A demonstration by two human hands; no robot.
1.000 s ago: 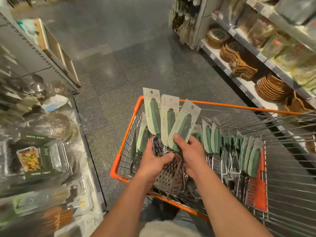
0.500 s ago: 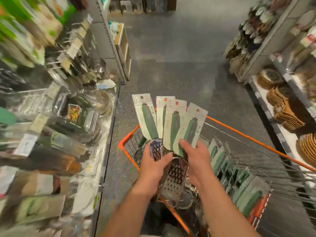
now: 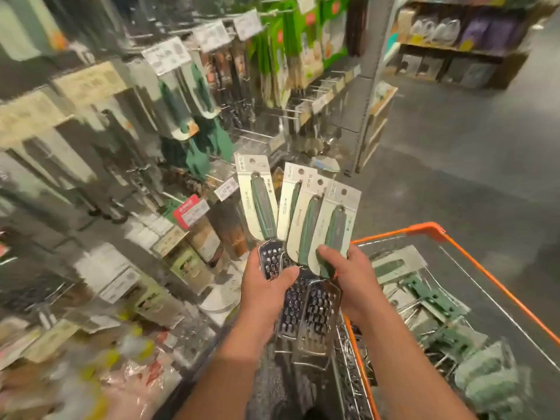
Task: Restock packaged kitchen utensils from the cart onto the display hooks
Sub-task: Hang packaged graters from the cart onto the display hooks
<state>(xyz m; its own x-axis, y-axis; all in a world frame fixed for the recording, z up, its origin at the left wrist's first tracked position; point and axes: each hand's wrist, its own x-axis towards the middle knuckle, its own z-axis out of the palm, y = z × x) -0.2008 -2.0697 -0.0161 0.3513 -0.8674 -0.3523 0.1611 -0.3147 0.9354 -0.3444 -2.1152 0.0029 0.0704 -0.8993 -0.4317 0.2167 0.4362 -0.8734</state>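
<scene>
You hold a fan of 4 packaged graters [image 3: 298,237] in front of you, between the display wall on your left and the cart [image 3: 491,277] on your right. Your left hand [image 3: 263,286] curls around the leftmost grater's metal blade [image 3: 270,262], with the thumb pressed across its perforated face. Your right hand [image 3: 351,280] grips the lower ends of the other cards, thumb lying over the green handles where they meet the steel. The 4 backing cards spread upward and apart, each with a hang hole near its top edge; the metal blades overlap below your hands and hang down above the cart's near corner. More carded graters [image 3: 424,298] with green handles lie heaped in the orange-rimmed wire cart. On the wall to your left, display hooks [image 3: 291,112] carry other packaged utensils, among them green-handled tools [image 3: 194,147], with price tags [image 3: 191,211] at the hook ends. Much of that wall is blurred, so you cannot tell which hook matches the graters.
</scene>
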